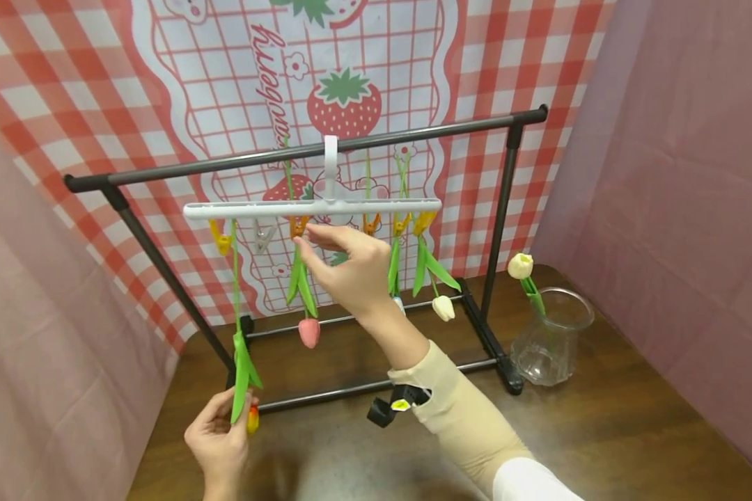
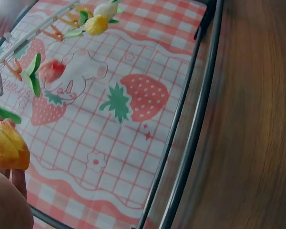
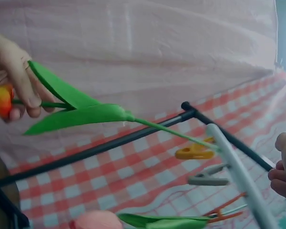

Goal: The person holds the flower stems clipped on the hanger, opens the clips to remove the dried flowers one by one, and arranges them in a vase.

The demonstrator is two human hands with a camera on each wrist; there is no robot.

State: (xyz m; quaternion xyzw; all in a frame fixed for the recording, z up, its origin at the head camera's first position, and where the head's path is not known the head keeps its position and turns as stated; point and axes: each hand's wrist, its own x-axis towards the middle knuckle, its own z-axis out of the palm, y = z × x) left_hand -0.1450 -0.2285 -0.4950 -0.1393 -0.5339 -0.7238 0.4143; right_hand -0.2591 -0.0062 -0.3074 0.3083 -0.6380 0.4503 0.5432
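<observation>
A white hanger (image 1: 382, 207) with clips hangs on a dark rack. My left hand (image 1: 219, 435) pinches an orange-yellow tulip (image 2: 9, 145) near its flower, which points down. Its stem (image 1: 235, 278) reaches up to the hanger bar beside a yellow clip (image 3: 195, 150); whether the clip grips it I cannot tell. My right hand (image 1: 354, 268) is raised in front of the hanger, thumb and forefinger apart. In the head view it overlaps the area beside an orange clip (image 1: 298, 227), but the right wrist view shows it apart from that clip. A pink tulip (image 1: 310, 332) hangs there upside down.
A grey clip (image 1: 263, 239) holds no flower. Further right hang a white tulip (image 1: 443, 307) and a yellow tulip (image 2: 96, 25). On the wooden table (image 1: 633, 417), a glass vase (image 1: 548, 355) holds a white tulip (image 1: 520, 266). The rack's dark bar (image 1: 225, 165) spans above the hanger.
</observation>
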